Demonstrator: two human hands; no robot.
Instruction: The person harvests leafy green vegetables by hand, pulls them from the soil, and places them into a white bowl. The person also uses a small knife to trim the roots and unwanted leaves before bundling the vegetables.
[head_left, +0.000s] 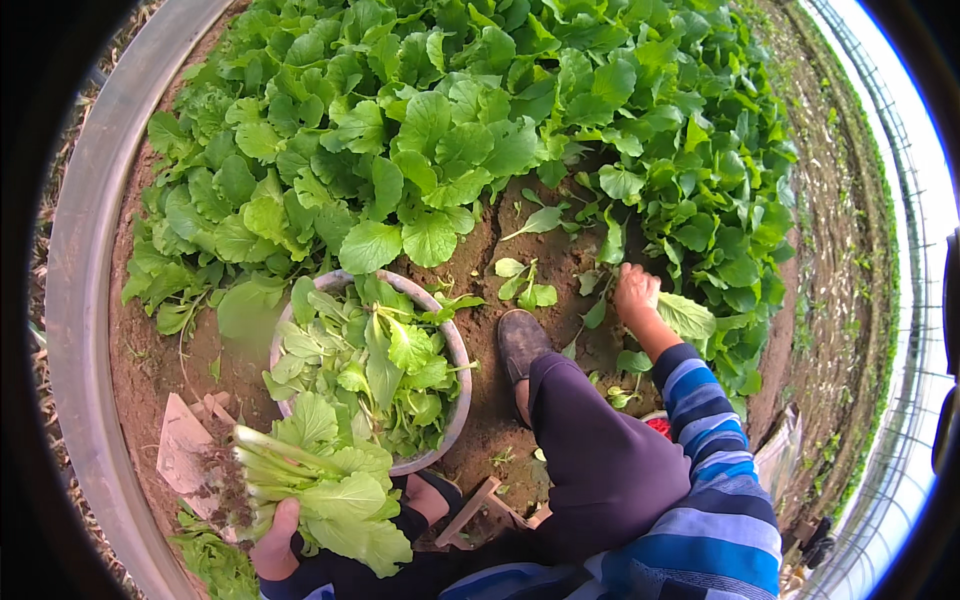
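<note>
My left hand (277, 540) grips a bunch of leafy greens (322, 480) by its pale stems, at the lower left. Soil-covered roots (221, 480) hang from the bunch's left end. Among the plants at the right edge of the bare patch, my right hand (636, 291) reaches down to the soil with its fingers curled. A broad pale leaf (686, 315) sticks out beside that wrist; whether the fingers hold its plant is hidden. Several small uprooted or cut greens (529, 285) lie on the soil left of the right hand.
A round tub (465, 375) full of loose leaves stands between the hands. Dense leafy greens (450, 135) fill the bed ahead. A wooden stool (480, 510) is beneath me, and a pinkish board (184, 450) lies left. Plastic sheeting (90, 262) borders the left side. My shoe (523, 341) rests on soil.
</note>
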